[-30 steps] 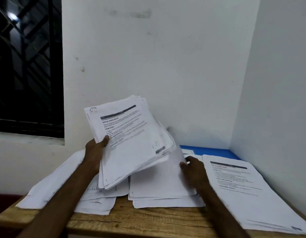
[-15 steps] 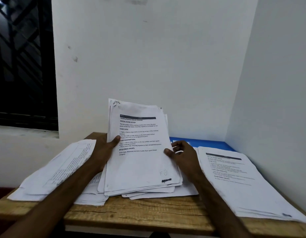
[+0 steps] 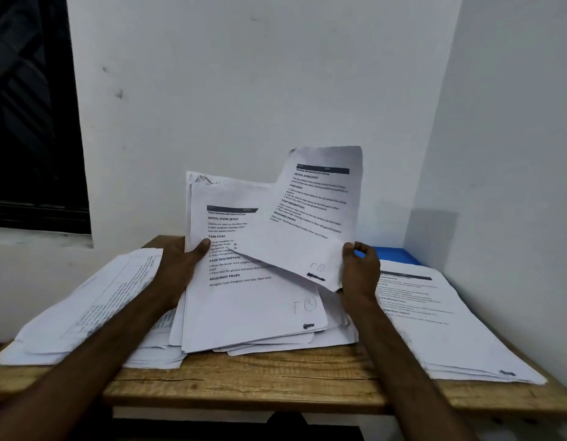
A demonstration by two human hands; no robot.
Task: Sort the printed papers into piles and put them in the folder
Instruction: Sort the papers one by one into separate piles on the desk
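Centre of frame: the left hand (image 3: 177, 268) grips the held stack (image 3: 244, 300) of printed papers, thumb curled over its left edge, above loose sheets on the counter (image 3: 260, 374). The right hand (image 3: 360, 272) pinches the top sheet (image 3: 307, 224) at its lower right corner, fingers (image 3: 349, 249) curled, with the sheet lifted and tilted toward the upper right. The left pile (image 3: 94, 307) lies at lower left and the right pile (image 3: 435, 329) at right, with the blue folder (image 3: 393, 254) behind it. Recommended: read the heading, confirm only one sheet is taken, keep the left grip firm, and lay the sheet square on its matching pile.
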